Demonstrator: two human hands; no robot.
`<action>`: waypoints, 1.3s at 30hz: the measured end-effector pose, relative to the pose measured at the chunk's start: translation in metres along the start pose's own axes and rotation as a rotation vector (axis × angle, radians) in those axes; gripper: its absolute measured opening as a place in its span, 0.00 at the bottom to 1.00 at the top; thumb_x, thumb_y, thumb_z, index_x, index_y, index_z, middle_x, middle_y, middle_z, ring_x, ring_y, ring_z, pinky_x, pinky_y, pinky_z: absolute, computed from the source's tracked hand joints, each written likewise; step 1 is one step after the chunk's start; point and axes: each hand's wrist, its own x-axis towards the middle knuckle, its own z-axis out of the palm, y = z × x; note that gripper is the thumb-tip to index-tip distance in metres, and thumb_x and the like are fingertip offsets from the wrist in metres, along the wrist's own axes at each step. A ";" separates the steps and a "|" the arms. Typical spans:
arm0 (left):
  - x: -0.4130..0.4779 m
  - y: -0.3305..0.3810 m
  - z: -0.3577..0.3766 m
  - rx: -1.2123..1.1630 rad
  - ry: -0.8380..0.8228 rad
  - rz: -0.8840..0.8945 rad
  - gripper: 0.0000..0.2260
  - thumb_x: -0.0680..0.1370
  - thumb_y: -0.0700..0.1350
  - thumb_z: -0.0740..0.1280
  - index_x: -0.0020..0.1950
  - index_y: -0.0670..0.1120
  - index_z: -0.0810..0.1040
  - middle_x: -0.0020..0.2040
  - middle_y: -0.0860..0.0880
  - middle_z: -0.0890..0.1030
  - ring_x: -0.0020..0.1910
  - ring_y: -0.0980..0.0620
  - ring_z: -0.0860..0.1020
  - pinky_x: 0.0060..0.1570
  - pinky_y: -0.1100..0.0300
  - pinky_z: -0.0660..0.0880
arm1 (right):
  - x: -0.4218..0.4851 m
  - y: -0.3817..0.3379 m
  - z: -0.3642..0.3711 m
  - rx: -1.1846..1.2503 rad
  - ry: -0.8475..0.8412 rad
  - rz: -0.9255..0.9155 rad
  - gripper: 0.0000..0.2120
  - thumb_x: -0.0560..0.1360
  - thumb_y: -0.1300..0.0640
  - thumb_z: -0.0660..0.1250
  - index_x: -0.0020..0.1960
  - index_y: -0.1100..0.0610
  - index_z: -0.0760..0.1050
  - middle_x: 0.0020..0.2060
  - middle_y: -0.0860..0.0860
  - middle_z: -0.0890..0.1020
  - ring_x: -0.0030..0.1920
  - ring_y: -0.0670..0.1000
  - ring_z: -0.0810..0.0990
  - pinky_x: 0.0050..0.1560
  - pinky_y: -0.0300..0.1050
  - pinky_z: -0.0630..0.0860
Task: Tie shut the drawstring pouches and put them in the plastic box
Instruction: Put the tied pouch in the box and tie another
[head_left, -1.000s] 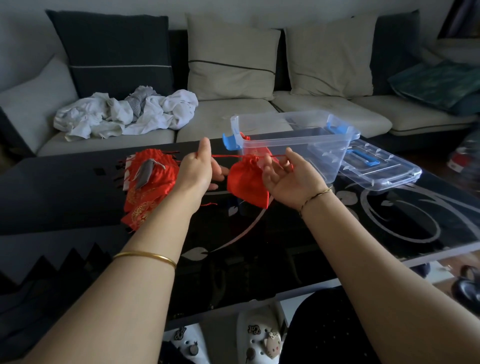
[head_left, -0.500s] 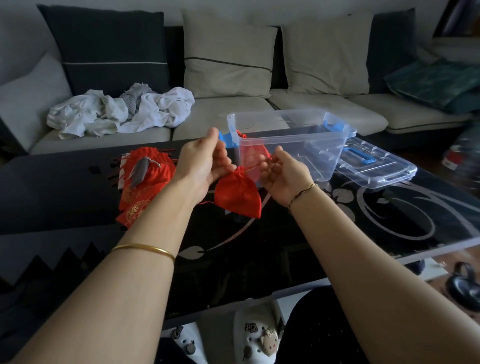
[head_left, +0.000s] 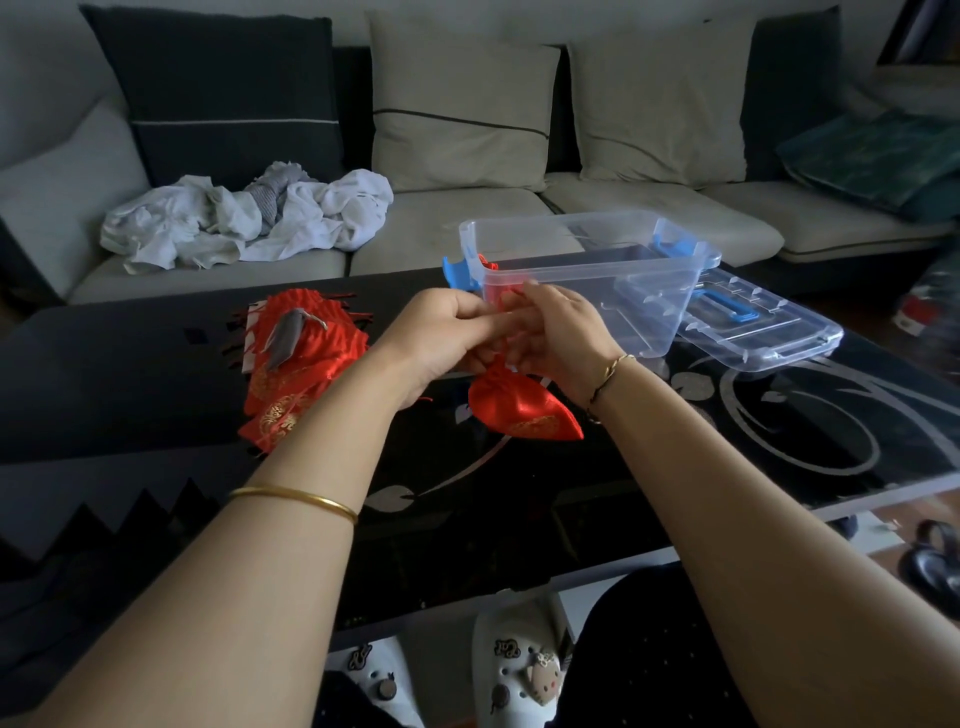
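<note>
While both hands (head_left: 441, 338) (head_left: 563, 332) pinch, pouch (head_left: 519, 410) hangs.

glossy satin pouch (head_left: 522, 410), clear plastic box (head_left: 587, 275)

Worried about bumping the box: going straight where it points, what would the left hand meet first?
The right hand, which its fingers seem to touch above the red satin pouch; the clear plastic box looks farther back.

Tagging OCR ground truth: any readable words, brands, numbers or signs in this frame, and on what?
Nothing legible in this frame.
Gold emblem on held red pouch: blurred, unreadable.
Gold emblems on pouch pile: blurred, unreadable.
Shoe charms, one letter-like: too small to read.
Plastic box and lid: no label visible.
</note>
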 end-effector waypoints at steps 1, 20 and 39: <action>0.000 -0.001 0.000 -0.018 0.005 -0.003 0.05 0.74 0.44 0.70 0.38 0.47 0.79 0.31 0.51 0.79 0.29 0.58 0.76 0.32 0.66 0.73 | -0.001 -0.001 0.000 0.008 -0.009 -0.007 0.11 0.80 0.59 0.54 0.43 0.61 0.72 0.29 0.55 0.75 0.26 0.52 0.71 0.29 0.43 0.68; 0.003 0.002 0.002 -0.181 0.239 -0.209 0.08 0.80 0.38 0.59 0.41 0.43 0.71 0.32 0.45 0.77 0.20 0.54 0.76 0.22 0.65 0.74 | -0.003 0.009 -0.008 -0.624 -0.027 -0.461 0.10 0.66 0.64 0.72 0.37 0.51 0.75 0.32 0.43 0.75 0.34 0.41 0.72 0.41 0.40 0.73; 0.006 0.003 -0.012 0.067 0.485 -0.067 0.11 0.75 0.38 0.67 0.56 0.43 0.73 0.45 0.48 0.73 0.42 0.52 0.76 0.48 0.55 0.79 | 0.002 0.013 -0.005 -0.666 0.000 -0.268 0.19 0.75 0.60 0.65 0.26 0.55 0.67 0.25 0.47 0.69 0.29 0.44 0.67 0.32 0.35 0.65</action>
